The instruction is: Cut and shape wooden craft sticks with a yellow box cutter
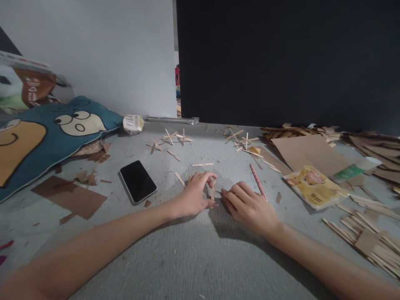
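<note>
My left hand [197,195] is near the middle of the table, its thumb and forefinger curved around a small tan piece [211,191] that looks like wood or cardboard. Just to the right, my right hand [251,208] rests low with its fingers curled together. What its fingertips hold, if anything, is hidden. A flat craft stick [202,164] lies beyond my left hand, and another craft stick [179,179] is close to its knuckles. Past my right hand lies a red patterned pencil [258,182].
A phone [138,182] and brown cardboard [70,196] lie left, beside a blue cushion [62,133]. Crossed stick pieces [170,137] are farther back. To the right are a yellow packet [315,186], a glue bottle [354,168] and piled sticks [368,237]. A dark panel [287,62] rises behind.
</note>
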The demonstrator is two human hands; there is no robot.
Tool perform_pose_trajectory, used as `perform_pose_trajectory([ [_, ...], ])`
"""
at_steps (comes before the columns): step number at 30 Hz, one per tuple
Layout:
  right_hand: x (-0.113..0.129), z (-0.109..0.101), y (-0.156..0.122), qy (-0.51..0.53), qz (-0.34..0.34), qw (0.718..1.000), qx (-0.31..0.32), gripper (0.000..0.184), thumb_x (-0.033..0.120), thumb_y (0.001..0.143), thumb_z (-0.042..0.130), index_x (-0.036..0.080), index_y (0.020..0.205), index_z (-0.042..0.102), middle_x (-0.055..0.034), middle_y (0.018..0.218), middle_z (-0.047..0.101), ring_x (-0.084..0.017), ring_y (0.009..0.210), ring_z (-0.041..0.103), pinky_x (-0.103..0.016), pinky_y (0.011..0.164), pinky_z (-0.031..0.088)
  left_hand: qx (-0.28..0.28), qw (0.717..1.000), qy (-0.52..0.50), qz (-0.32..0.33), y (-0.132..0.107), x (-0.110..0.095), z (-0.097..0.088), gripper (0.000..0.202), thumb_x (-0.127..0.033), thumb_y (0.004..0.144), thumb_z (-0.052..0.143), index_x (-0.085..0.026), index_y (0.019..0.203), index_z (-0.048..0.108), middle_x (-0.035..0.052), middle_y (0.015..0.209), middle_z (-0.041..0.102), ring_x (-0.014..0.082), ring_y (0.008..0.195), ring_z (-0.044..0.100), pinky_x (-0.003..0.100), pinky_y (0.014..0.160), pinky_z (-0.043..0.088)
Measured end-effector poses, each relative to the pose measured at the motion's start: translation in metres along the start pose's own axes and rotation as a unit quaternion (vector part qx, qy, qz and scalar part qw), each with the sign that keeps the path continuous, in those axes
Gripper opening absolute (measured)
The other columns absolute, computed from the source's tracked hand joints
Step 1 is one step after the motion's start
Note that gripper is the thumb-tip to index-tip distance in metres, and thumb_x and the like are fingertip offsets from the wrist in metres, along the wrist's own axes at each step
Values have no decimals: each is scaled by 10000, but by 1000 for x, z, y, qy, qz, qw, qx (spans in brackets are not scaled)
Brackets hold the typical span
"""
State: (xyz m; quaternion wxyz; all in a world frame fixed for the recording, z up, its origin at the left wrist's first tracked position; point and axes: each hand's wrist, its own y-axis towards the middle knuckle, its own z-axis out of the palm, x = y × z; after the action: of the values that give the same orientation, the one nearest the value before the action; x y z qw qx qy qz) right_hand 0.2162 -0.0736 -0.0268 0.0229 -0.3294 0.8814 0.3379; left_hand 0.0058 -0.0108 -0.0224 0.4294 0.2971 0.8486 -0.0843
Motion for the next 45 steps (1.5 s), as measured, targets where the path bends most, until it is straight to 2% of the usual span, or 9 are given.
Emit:
perform_pose_trajectory([
  [7,-1,1,1,23,-2,999,-26,160,141,1021,552,162,915,671,-37,743,615,-196,754,552,-317,582,389,15,1000,-8,-15,-2,0,0,654,-140,744,848,-297,1291,524,83,1257,556,285,1237,537,489,1085,443],
  [17,-2,2,0,54,-2,998,-44,138,117,991,573,164,909,674,-29,729,602,-188,737,562,-303,556,396,3,1000,-11,10,-4,5,1,637,-125,749,833,-308,1272,520,67,1214,562,272,1217,558,481,1092,445],
  [24,-1,2,-1,68,-22,994,-79,159,86,965,608,201,859,637,-25,768,635,-181,781,599,-284,595,442,4,1000,-15,6,-4,1,-1,652,-121,766,790,-307,1332,525,61,1180,568,260,1179,567,483,1110,438],
  [28,-2,2,-1,71,-18,995,-64,138,91,966,592,190,1001,682,-69,893,687,-200,860,627,-284,633,493,5,1000,-16,19,-3,2,-1,654,-138,775,793,-295,1351,528,60,1143,588,251,1138,580,470,1094,447],
  [32,-5,1,-1,67,-35,997,-27,262,79,980,537,159,1191,672,-109,996,711,-229,944,634,-315,697,551,9,999,-16,38,-3,4,-1,628,-132,801,770,-270,1359,518,60,1104,605,242,1100,589,452,1062,462],
  [39,-4,0,-3,61,-37,997,2,513,42,966,499,212,1446,565,-113,1044,679,-246,981,614,-333,735,577,11,999,-25,30,-4,4,-3,649,-165,798,780,-290,1376,512,70,1156,599,253,1125,613,445,1030,493],
  [45,-4,1,-1,32,-16,999,38,635,16,945,502,233,1541,465,-119,1077,661,-264,967,578,-350,710,585,0,999,-26,32,-2,7,-1,658,-183,788,811,-302,1369,526,86,1232,606,271,1160,610,461,1033,492],
])
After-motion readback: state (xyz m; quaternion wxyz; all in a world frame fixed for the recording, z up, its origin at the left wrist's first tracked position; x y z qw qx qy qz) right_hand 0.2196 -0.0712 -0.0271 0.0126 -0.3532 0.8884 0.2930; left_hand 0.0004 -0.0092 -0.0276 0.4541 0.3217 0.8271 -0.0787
